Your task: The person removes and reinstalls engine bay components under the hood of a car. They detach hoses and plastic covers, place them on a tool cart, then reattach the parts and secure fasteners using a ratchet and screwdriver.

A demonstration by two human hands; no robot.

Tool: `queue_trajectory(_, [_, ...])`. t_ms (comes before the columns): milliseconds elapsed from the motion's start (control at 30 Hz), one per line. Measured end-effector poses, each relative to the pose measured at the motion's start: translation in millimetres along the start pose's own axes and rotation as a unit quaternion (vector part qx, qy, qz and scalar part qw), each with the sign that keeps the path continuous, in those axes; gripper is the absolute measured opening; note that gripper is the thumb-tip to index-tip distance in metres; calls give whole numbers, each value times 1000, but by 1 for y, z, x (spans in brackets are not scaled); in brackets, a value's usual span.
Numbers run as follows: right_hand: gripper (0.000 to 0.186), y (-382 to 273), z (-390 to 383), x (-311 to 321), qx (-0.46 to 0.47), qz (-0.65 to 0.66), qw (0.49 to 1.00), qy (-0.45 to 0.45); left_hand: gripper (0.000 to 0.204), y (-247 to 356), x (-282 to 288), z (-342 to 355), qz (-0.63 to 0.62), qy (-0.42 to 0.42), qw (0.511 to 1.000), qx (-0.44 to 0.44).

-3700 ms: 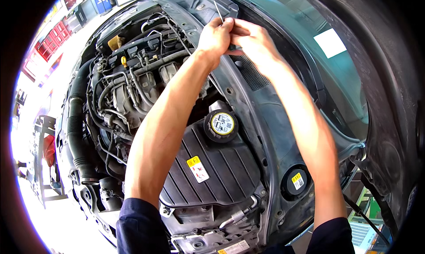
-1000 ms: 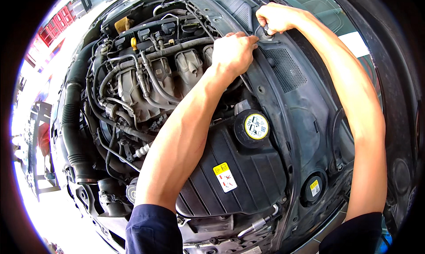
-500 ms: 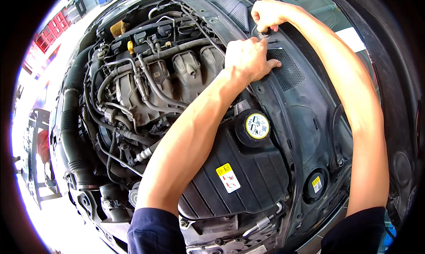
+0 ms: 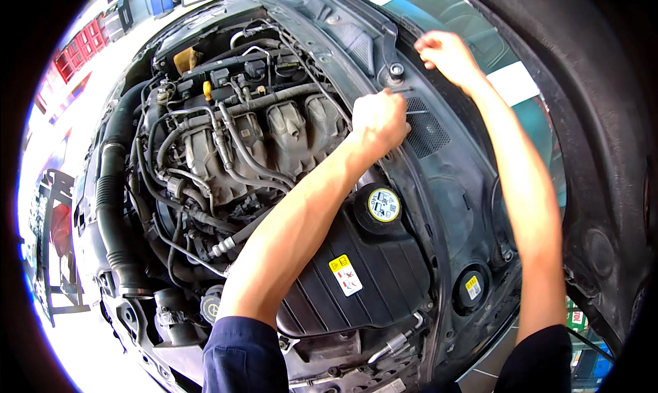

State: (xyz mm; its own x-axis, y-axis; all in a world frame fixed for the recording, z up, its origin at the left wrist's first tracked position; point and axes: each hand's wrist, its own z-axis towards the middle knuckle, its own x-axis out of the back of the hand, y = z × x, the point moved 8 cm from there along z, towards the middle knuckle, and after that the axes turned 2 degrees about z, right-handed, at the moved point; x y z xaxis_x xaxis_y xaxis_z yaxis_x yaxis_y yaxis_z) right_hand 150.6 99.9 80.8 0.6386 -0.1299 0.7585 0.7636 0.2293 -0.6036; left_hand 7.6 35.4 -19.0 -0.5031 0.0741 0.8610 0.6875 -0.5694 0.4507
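My left hand (image 4: 379, 124) is closed in a fist above the rear edge of the engine bay. A thin dark rod (image 4: 404, 90) shows at its knuckles; whether the fist grips it is unclear. Just beyond that fist, a round metal nut (image 4: 396, 70) is exposed at the base of the wiper arm (image 4: 386, 47). My right hand (image 4: 449, 58) hangs over the lower windshield edge, right of the nut and apart from it. Its fingers are curled together, and anything between them is hidden. A mesh grille (image 4: 426, 129) in the black plastic cowl (image 4: 449, 167) lies beside the left hand.
Left of my forearm lies the engine (image 4: 240, 136) with hoses and pipes. A black reservoir cap (image 4: 378, 206) and a ribbed black cover (image 4: 363, 269) sit below the left wrist. The windshield (image 4: 480, 50) and raised hood (image 4: 596, 153) border the right side.
My right hand has lifted off the wiper base and moved right, uncovering the nut. My left hand has drawn slightly nearer, its thumb now tucked in. The whole view has shifted a little.
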Motion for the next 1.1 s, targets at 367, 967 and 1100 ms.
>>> queue_trajectory(367, [33,-326,-427,-159,-232,627,742,-51,21,83,269,-450,-115,120,985,-42])
queue_trajectory(967, [23,-1183,-893,-726,-347,644,545,-410,33,-225,616,-1685,-243,210,737,594])
queue_trajectory(1100, [17,-1292,-895,-829,-347,640,527,-438,25,-242,668,-1886,-200,289,667,657])
